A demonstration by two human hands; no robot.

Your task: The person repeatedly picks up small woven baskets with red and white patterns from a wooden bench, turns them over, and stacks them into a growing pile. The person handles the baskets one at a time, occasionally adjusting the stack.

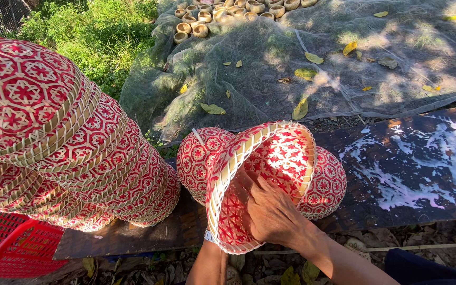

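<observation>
Woven basket [270, 158], red and cream, tipped on its side at table centre | right hand [270, 211] pressed flat inside; left hand [213, 238] hidden behind rim, grip unclear | step: checking interior | next: likely stack at 9 o'clock pile [80, 158].

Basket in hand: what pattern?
Red and natural woven star lattice on the basket, pale rim; the only view, the head one.

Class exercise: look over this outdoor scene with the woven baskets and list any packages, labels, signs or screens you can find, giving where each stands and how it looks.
None in view: no package, label, sign or screen.
Nearest to a container: red plastic crate, lower left corner, under the leaning stack of baskets, open lattice walls, no label visible.
</observation>
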